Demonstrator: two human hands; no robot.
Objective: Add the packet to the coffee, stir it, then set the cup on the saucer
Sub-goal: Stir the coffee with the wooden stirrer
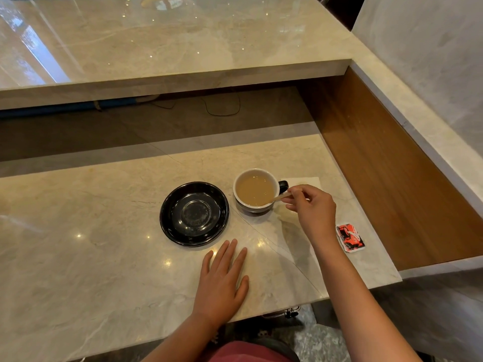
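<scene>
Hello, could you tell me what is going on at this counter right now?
A person is stirring a cup of milky coffee with a wooden stick pinched in the right hand. The left hand lies flat on the counter. The black saucer sits empty beside the cup, and a red packet lies to the right.

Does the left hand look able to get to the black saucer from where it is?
Probably yes. The left hand lies flat on the counter just in front of the saucer, with only bare marble between them. The right hand, holding the stick, is off beside the cup.
</scene>
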